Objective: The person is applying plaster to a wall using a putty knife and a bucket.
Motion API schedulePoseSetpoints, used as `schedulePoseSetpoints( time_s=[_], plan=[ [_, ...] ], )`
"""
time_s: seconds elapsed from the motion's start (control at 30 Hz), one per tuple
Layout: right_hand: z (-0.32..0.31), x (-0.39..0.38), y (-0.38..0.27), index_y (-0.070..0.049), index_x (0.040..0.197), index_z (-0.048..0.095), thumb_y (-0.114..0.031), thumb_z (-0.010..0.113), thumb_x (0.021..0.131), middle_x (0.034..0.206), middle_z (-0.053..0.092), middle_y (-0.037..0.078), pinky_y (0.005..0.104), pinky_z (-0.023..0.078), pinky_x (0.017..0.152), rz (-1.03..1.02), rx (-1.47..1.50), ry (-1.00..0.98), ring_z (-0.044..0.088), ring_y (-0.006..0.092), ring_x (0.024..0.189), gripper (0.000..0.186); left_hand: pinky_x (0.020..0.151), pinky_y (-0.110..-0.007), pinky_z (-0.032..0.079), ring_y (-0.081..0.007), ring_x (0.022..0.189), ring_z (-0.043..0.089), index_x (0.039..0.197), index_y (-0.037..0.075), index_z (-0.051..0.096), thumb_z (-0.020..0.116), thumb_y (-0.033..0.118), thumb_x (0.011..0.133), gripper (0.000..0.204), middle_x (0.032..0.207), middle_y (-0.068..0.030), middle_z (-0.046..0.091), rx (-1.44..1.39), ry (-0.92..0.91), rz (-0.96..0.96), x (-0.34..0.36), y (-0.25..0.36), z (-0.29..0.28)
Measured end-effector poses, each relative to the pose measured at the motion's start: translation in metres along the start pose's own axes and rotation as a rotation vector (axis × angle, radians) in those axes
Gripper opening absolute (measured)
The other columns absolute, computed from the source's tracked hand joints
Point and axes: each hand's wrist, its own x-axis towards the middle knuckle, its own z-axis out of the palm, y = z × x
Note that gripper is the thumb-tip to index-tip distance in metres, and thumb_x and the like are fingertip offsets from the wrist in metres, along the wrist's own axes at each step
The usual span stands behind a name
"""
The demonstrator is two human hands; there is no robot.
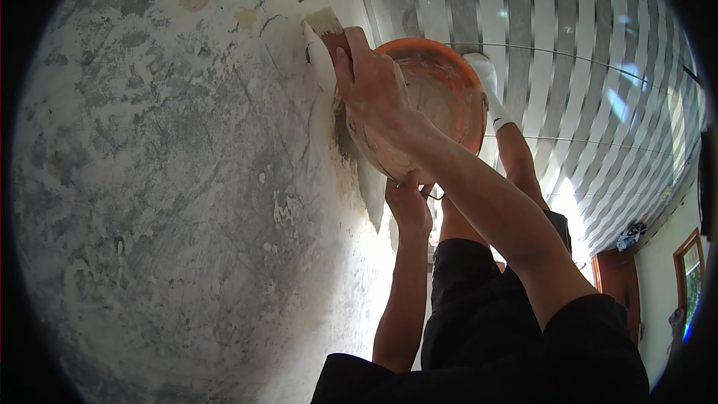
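Observation:
My right hand (378,86) is closed round a putty knife (327,22) with a broad, pale, smeared blade and a reddish-brown handle. Its blade is at the patchy grey-and-white wall (194,179); whether it touches cannot be told. A white curved lump, apparently putty, shows just below the blade. Under my right forearm is an orange bucket (473,78), its inside coated with pale putty. With fingers bent at its near edge, my left hand (409,202) holds the bucket close to the wall. A thin dark wire handle (436,197) pokes out beside those fingers.
The wall fills the left side, with peeling paint and bare grey patches. Below lies a floor (516,0) in grey and white stripes, where my foot in a white sock (485,75) stands. Far right are a brown wooden door (619,284) and a framed window (689,284).

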Motion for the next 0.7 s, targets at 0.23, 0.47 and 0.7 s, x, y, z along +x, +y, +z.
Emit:
schedulePoseSetpoints(
  time_s=[0.23,0.47,0.7],
  plan=[
    [0.012,-0.003,0.0,-0.006,0.106,0.043,-0.014,0.048,0.091,0.08,0.065,0.019,0.0509,0.049,0.062,-0.099,0.07,0.01,0.064,0.04,0.071,0.017,0.078,-0.035,0.057,-0.0212,0.096,0.06,0.118,-0.001,0.05,0.058,0.001,0.087,0.032,0.112,-0.0114,0.057,0.011,-0.02,0.01,0.002,0.002,-0.003],
    [0.012,0.001,0.004,-0.005,0.103,0.054,-0.014,0.052,0.09,0.082,0.065,0.018,0.0464,0.05,0.062,-0.039,0.157,0.182,0.064,0.0363,0.07,0.016,0.083,-0.038,0.057,-0.0239,0.102,0.06,0.121,-0.001,0.05,0.057,0.001,0.087,0.035,0.117,-0.013,0.056,0.015,-0.006,0.009,0.006,0.005,-0.011],
    [0.015,0.001,0.0,-0.007,0.116,0.058,-0.018,0.055,0.089,0.096,0.067,0.016,0.0398,0.053,0.078,-0.012,0.294,0.087,0.068,0.0256,0.092,0.029,0.083,-0.041,0.057,-0.0269,0.107,0.058,0.123,0.0,0.05,0.058,0.004,0.088,0.036,0.12,-0.013,0.055,0.054,-0.014,0.013,0.005,0.006,-0.009]
  ],
)
